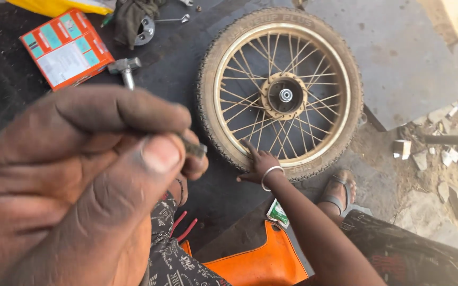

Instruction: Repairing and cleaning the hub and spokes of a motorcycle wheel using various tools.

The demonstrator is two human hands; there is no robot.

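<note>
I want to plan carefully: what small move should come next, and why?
Probably lower the left hand toward the wheel: it pinches a small metal part near the camera, while the right hand rests open on the tyre.

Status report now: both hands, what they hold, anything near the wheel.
Left hand pinches a small metal part close to the camera. Right hand flat on the wheel rim, holding nothing. Orange box and socket tool lie left of the wheel.
</note>
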